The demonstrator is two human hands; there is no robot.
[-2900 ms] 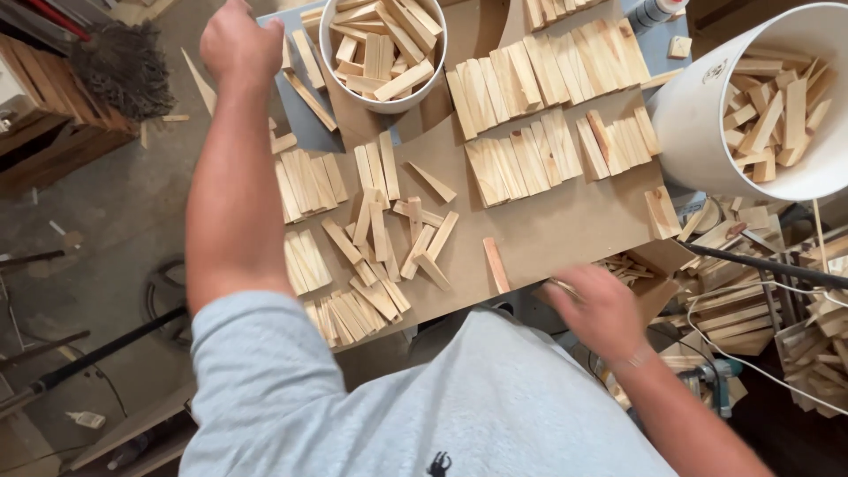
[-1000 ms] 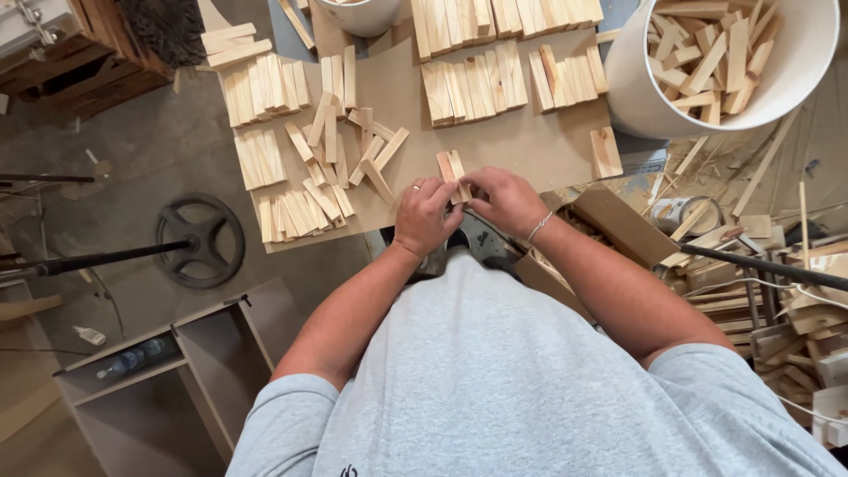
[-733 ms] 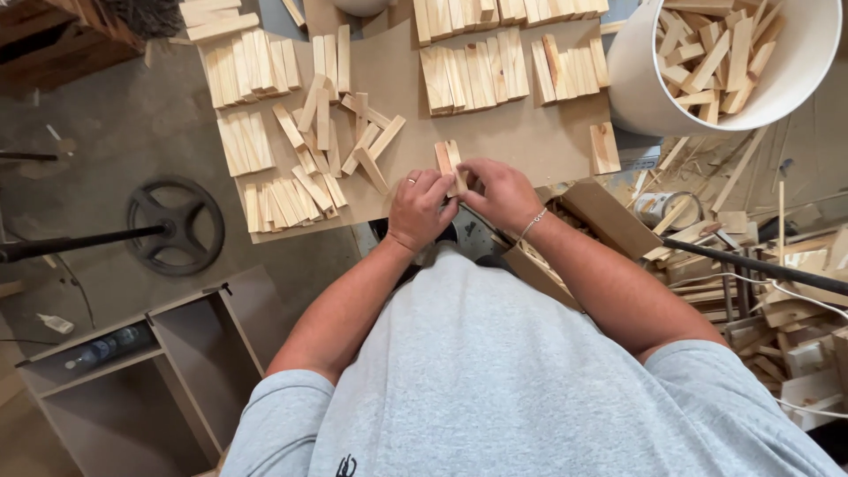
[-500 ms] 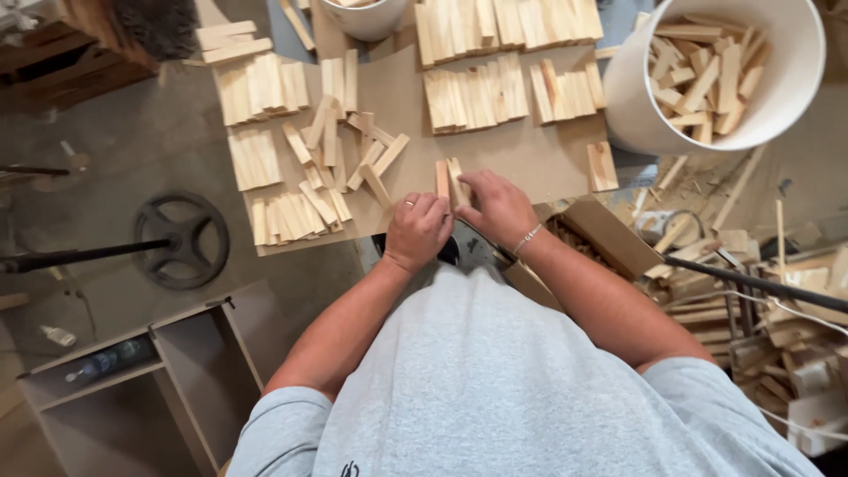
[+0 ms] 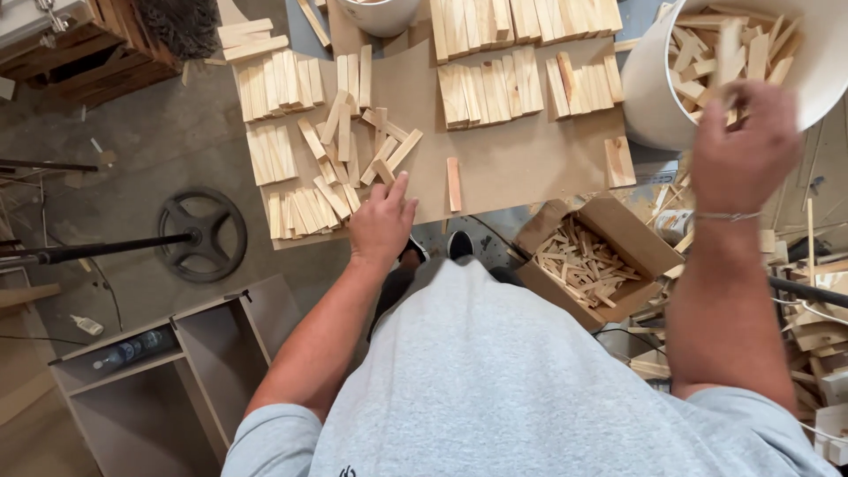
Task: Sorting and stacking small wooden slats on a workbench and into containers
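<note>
While the left hand (image 5: 382, 223) rests flat, fingers spread, on the tabletop (image 5: 521, 168) beside a lone slat (image 5: 453, 184), the right hand (image 5: 745, 146) hovers at the bucket (image 5: 649, 97); its grip is unclear.

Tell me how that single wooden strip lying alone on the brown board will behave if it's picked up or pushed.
The wooden strip looks like a thin, straight-cut piece of pale wood, so it is probably stiff and light. It lies flat on the board, so a push would likely slide it rather than roll or tip it. Being thin, it might snap under hard bending.
</note>
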